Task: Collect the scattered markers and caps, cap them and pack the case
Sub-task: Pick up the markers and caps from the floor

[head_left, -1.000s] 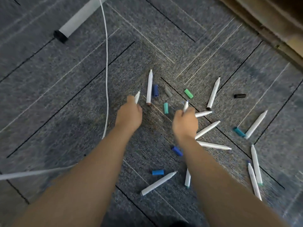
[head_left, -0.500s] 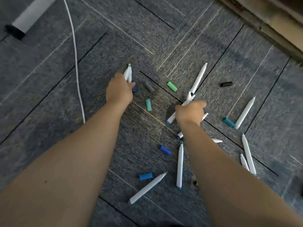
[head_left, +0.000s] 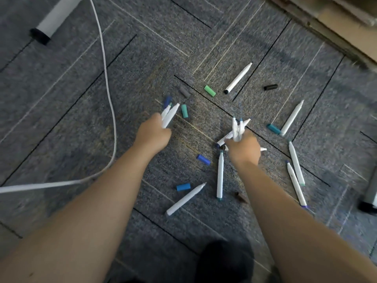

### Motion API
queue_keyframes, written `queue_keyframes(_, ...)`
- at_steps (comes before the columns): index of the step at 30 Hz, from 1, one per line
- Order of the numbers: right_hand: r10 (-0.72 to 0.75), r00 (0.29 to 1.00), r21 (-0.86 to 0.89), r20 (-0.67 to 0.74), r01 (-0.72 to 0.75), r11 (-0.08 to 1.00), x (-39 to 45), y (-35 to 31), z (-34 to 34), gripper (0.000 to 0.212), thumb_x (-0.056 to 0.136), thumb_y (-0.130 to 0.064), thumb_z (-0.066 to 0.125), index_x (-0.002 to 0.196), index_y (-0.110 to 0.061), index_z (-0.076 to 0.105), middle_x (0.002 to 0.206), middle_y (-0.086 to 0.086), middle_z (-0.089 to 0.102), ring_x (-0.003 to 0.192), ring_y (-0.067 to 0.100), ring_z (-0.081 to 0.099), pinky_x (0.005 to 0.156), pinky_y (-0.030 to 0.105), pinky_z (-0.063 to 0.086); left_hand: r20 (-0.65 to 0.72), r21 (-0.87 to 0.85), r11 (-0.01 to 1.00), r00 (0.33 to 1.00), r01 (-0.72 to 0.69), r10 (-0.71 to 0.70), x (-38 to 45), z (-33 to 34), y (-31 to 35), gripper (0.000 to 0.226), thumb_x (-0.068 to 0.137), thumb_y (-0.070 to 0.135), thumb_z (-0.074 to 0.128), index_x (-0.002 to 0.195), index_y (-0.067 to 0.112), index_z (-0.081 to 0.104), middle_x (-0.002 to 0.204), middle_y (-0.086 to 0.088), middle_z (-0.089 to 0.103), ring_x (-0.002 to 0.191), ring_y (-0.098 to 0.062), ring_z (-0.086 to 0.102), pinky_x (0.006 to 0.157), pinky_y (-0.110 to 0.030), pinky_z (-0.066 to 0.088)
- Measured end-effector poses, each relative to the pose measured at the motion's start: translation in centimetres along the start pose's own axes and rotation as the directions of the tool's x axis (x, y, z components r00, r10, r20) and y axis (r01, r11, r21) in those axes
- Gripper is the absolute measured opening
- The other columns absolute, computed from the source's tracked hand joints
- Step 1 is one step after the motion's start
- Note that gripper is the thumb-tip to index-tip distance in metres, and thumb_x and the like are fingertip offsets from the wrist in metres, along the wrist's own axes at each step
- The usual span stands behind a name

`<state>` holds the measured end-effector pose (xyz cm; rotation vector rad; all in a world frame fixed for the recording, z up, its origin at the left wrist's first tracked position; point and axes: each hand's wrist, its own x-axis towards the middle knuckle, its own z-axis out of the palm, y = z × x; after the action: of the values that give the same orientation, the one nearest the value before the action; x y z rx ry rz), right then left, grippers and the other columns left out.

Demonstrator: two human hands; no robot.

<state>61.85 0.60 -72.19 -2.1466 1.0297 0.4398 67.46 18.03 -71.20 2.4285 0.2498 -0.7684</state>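
Note:
White markers and coloured caps lie scattered on grey carpet. My left hand (head_left: 153, 132) is closed around two white markers (head_left: 170, 115) that stick up past the fingers. My right hand (head_left: 243, 147) grips a bunch of several markers (head_left: 237, 127), tips fanned upward. Loose markers remain on the floor: one far off (head_left: 238, 77), one at right (head_left: 291, 118), two at lower right (head_left: 295, 166), one below my right hand (head_left: 220, 175), one nearest me (head_left: 185, 199). Loose caps: green (head_left: 210, 90), grey (head_left: 184, 91), teal (head_left: 184, 111), black (head_left: 270, 87), blue (head_left: 203, 159), light blue (head_left: 183, 187). No case is in view.
A white cable (head_left: 109, 99) curves across the carpet at left. A white tube with a black end (head_left: 51, 21) lies at top left. A wooden edge (head_left: 336, 21) runs along the top right. Another black-ended object (head_left: 370, 199) sits at the right border.
My right hand has gathered more markers into an upright bunch. My left hand has drawn back from the caps with its markers. The view has shifted.

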Motion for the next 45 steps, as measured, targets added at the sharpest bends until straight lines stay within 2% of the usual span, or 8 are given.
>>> queue_keyframes(5, 0.039, 0.993, -0.067, 0.112, -0.032, 0.997, -2.9, 3.0, 1.0, 0.032, 0.087, -0.022, 0.062, 0.075, -0.009, 0.035, 0.069, 0.000, 0.041, 0.057, 0.013, 0.040, 0.050, 0.025, 0.033, 0.094, -0.035, 0.999, 0.996, -0.007, 0.010, -3.7, 2.4, -1.5, 0.026, 0.085, 0.025, 0.062, 0.101, 0.008, 0.049, 0.086, -0.003, 0.049, 0.077, -0.020, 0.046, 0.063, -0.028, 0.033)
queue_keyframes(10, 0.058, 0.981, -0.150, 0.184, -0.031, 0.988, -4.2, 4.7, 2.4, 0.020, 0.088, -0.010, 0.057, 0.102, -0.008, 0.043, 0.072, 0.000, 0.043, 0.073, 0.019, 0.049, 0.061, 0.031, 0.043, 0.138, 0.012, 1.000, 0.990, -0.023, 0.021, -6.6, 4.7, -2.9, 0.026, 0.081, 0.027, 0.067, 0.083, 0.012, 0.046, 0.065, 0.007, 0.043, 0.062, -0.011, 0.044, 0.051, -0.023, 0.032)
queue_keyframes(14, 0.029, 0.980, -0.078, 0.198, -0.014, 0.997, -4.2, 5.2, 2.2, 0.020, 0.087, -0.015, 0.058, 0.098, -0.009, 0.042, 0.069, -0.002, 0.041, 0.059, 0.012, 0.044, 0.051, 0.027, 0.039, 0.184, 0.119, 0.990, 0.981, -0.078, 0.056, -8.1, 6.5, -3.3, 0.030, 0.080, 0.031, 0.068, 0.087, 0.008, 0.049, 0.081, -0.002, 0.053, 0.078, -0.020, 0.050, 0.065, -0.028, 0.035)
queue_keyframes(25, 0.016, 0.996, 0.089, 0.092, -0.024, 0.996, -2.3, 6.4, -0.4, 0.014, 0.088, -0.013, 0.053, 0.091, -0.012, 0.040, 0.067, -0.003, 0.040, 0.055, 0.010, 0.039, 0.048, 0.024, 0.034, 0.236, 0.424, 0.869, 0.958, -0.255, 0.166, -8.6, 8.9, -2.4, 0.034, 0.085, 0.032, 0.062, 0.101, 0.002, 0.055, 0.102, -0.013, 0.061, 0.075, -0.020, 0.044, 0.067, -0.030, 0.037)
queue_keyframes(29, 0.048, 0.995, 0.095, 0.083, -0.056, 0.994, -1.9, 6.6, -0.8, 0.014, 0.088, -0.014, 0.055, 0.089, -0.012, 0.040, 0.067, -0.002, 0.041, 0.055, 0.010, 0.040, 0.049, 0.024, 0.036, 0.228, 0.483, 0.834, 0.957, -0.269, 0.177, -8.4, 9.0, -2.1, 0.033, 0.090, 0.030, 0.053, 0.110, 0.005, 0.055, 0.109, -0.012, 0.055, 0.086, -0.026, 0.055, 0.070, -0.032, 0.042)
queue_keyframes(32, 0.060, 0.996, 0.098, 0.069, -0.066, 0.993, -1.6, 6.4, -1.1, 0.022, 0.087, -0.012, 0.053, 0.072, -0.016, 0.037, 0.065, -0.002, 0.040, 0.054, 0.011, 0.038, 0.048, 0.024, 0.035, 0.227, 0.518, 0.817, 0.962, -0.253, 0.153, -8.2, 9.0, -1.9, 0.033, 0.091, 0.030, 0.051, 0.113, 0.006, 0.055, 0.112, -0.010, 0.052, 0.089, -0.026, 0.058, 0.069, -0.031, 0.041)
queue_keyframes(39, 0.299, 0.953, 0.357, 0.054, -0.298, 0.885, 0.1, 4.9, -1.8, 0.037, 0.088, -0.030, 0.059, 0.061, -0.013, 0.040, 0.058, 0.001, 0.045, 0.047, 0.011, 0.040, 0.045, 0.022, 0.035, 0.121, 0.260, 0.951, 0.983, -0.168, 0.140, -5.6, 7.5, 0.1, 0.022, 0.089, 0.026, 0.051, 0.074, 0.013, 0.041, 0.071, 0.000, 0.042, 0.070, -0.023, 0.045, 0.062, -0.030, 0.033)
queue_keyframes(45, 0.437, 0.895, 0.441, 0.088, -0.428, 0.789, 2.3, 3.3, -1.3, 0.035, 0.086, -0.034, 0.062, 0.067, -0.010, 0.045, 0.061, 0.001, 0.048, 0.049, 0.011, 0.043, 0.045, 0.021, 0.037, 0.081, 0.154, 0.959, 0.970, -0.240, 0.230, -1.6, 6.1, 3.9, 0.024, 0.094, 0.035, 0.044, 0.092, 0.012, 0.045, 0.080, -0.004, 0.049, 0.074, -0.023, 0.048, 0.064, -0.029, 0.034)
